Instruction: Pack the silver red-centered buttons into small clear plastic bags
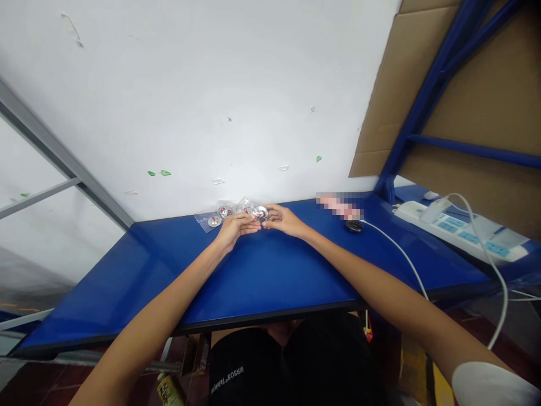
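Note:
Near the back edge of the blue table, my two hands meet around a shiny round metal disc (261, 212) with a red mark on it, seemingly in clear plastic. My right hand (287, 220) grips its right side between thumb and fingers. From the left, my left hand (236, 229) has its fingers closed against the disc's lower left; the fingertips are partly hidden. Just beyond my left hand lie several clear plastic bags (244, 204) with round metal pieces and red marks. A flat metal disc (214, 221) rests on a bag at the left end of this group.
A white wall rises behind the table (270, 276). On the right are a round black object (354, 226), a blurred-out item (338, 206), a white cable (401, 251) and a white power strip (460, 231). Blue metal framing (422, 107) stands there against cardboard.

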`<state>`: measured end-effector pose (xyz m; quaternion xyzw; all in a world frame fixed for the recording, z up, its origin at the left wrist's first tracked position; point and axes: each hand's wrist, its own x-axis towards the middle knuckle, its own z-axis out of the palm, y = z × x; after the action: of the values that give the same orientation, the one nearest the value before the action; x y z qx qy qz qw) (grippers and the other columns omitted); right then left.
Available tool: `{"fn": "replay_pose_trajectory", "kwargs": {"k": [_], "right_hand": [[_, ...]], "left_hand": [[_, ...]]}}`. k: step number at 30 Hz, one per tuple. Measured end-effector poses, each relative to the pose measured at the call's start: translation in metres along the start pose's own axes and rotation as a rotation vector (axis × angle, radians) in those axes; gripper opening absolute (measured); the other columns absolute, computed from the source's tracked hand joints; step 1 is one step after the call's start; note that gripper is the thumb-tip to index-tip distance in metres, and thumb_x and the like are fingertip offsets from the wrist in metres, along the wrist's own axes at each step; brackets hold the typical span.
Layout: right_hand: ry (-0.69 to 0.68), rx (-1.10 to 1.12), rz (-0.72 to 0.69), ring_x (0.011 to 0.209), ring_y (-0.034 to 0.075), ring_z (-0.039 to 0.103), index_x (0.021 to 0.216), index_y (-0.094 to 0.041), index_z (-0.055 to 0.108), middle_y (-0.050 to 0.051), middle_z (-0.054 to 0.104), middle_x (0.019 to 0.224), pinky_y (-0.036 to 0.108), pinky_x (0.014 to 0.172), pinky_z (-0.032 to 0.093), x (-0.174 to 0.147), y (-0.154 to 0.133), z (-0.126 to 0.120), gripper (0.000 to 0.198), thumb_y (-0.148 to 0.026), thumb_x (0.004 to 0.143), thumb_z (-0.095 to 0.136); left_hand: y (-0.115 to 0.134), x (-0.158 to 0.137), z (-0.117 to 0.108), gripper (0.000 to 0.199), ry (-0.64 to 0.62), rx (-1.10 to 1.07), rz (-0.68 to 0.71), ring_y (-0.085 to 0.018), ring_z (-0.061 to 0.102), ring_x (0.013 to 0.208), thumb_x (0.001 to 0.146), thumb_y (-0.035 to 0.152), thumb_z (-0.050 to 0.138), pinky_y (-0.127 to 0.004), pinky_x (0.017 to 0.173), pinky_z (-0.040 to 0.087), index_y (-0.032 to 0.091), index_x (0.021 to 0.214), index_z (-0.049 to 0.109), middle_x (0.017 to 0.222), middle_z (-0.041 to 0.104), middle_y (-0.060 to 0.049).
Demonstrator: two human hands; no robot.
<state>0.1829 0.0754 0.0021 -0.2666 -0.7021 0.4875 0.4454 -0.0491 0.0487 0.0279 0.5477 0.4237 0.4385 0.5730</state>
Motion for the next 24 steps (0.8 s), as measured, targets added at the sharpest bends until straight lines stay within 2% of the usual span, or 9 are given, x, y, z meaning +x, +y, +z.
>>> {"fn": "replay_pose_trajectory", "kwargs": {"k": [3,7,10,13,17,20,24], "right_hand": [[-0.067,-0.023,0.056,0.075,0.021,0.077,0.103,-0.017,0.072,0.005,0.078,0.082,0.034,0.074,0.063,-0.001,0.003,0.002,0.039,-0.048,0.083,0.086],[-0.045,-0.022,0.101,0.069,0.019,0.076,0.086,-0.016,0.07,0.009,0.08,0.082,0.03,0.066,0.062,0.0,0.003,0.002,0.037,-0.049,0.083,0.086],[0.005,0.069,0.182,0.07,0.019,0.076,0.086,-0.015,0.072,0.01,0.081,0.085,0.028,0.066,0.063,-0.002,-0.002,0.002,0.032,-0.043,0.083,0.086],[0.013,0.246,0.25,0.083,0.021,0.08,0.095,-0.014,0.076,0.014,0.084,0.102,0.03,0.079,0.066,-0.005,-0.01,0.003,0.026,-0.035,0.083,0.085],[-0.028,0.365,0.238,0.101,0.025,0.081,0.106,-0.014,0.078,0.016,0.082,0.116,0.035,0.095,0.065,-0.006,-0.015,0.001,0.033,-0.034,0.082,0.086],[-0.043,0.258,0.175,0.098,0.025,0.082,0.104,-0.015,0.078,0.014,0.084,0.108,0.035,0.092,0.065,-0.004,-0.014,-0.001,0.038,-0.042,0.08,0.09],[0.009,0.039,0.087,0.079,0.022,0.08,0.087,-0.015,0.076,0.009,0.081,0.083,0.033,0.076,0.065,-0.001,-0.012,-0.001,0.042,-0.055,0.081,0.088]], "left_hand": [[0.0,0.0,0.0,0.029,-0.002,0.009,0.009,-0.029,0.082,0.099,0.086,0.041,0.085,-0.042,0.095,0.067,0.014,0.093,0.077,0.102,0.083,-0.018],[0.001,-0.001,0.003,0.035,-0.002,0.043,0.036,-0.028,0.082,0.094,0.084,0.045,0.088,-0.042,0.094,0.066,0.013,0.091,0.076,0.099,0.083,-0.017],[0.003,-0.001,0.004,0.041,-0.007,0.086,0.103,-0.028,0.082,0.09,0.082,0.051,0.089,-0.044,0.092,0.067,0.013,0.089,0.074,0.096,0.083,-0.016],[0.005,0.0,0.002,0.046,-0.02,0.179,0.208,-0.028,0.081,0.086,0.081,0.057,0.088,-0.044,0.088,0.067,0.014,0.087,0.074,0.091,0.082,-0.014],[0.006,0.002,-0.002,0.048,-0.035,0.271,0.3,-0.028,0.081,0.087,0.083,0.061,0.086,-0.043,0.086,0.067,0.015,0.088,0.075,0.087,0.081,-0.012],[0.006,0.002,-0.003,0.048,-0.057,0.213,0.259,-0.028,0.081,0.088,0.082,0.06,0.087,-0.044,0.087,0.067,0.015,0.088,0.075,0.09,0.082,-0.012],[0.004,0.0,-0.004,0.046,-0.098,0.105,0.151,-0.028,0.081,0.09,0.083,0.057,0.088,-0.042,0.088,0.066,0.014,0.091,0.074,0.098,0.083,-0.015]]}}
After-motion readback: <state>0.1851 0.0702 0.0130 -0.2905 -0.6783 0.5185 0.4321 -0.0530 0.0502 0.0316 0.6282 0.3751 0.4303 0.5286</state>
